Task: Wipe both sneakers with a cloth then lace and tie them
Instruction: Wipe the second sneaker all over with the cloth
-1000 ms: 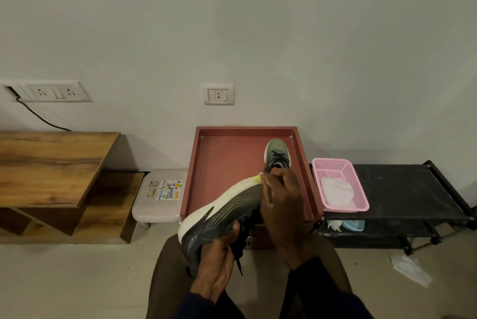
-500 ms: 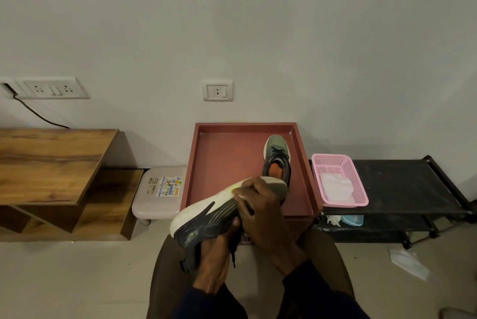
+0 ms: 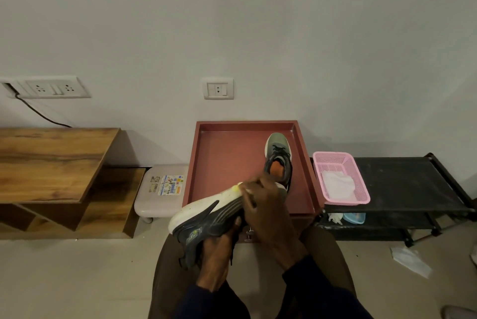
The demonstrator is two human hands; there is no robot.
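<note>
A dark sneaker with a white sole [image 3: 206, 218] lies on its side above my lap. My left hand [image 3: 216, 259] grips its upper from below near the heel. My right hand [image 3: 271, 210] is curled over the sole edge near the toe end. A small pale scrap of cloth [image 3: 248, 190] shows under its fingertips, and the rest of the cloth is hidden. The second sneaker [image 3: 278, 156], grey-green with black laces and an orange lining, stands upright in the red tray [image 3: 227, 164] at its right side.
A pink basket [image 3: 358, 184] holding a white cloth [image 3: 336, 186] sits on a black rack [image 3: 407, 182] to the right. A small white stool [image 3: 154, 202] and a wooden table [image 3: 51, 164] stand left of the tray. Crumpled paper [image 3: 410, 262] lies on the floor.
My right hand slid from the sneaker's toe tip back along the sole towards the middle. The held sneaker dropped slightly, uncovering the second sneaker behind it.
</note>
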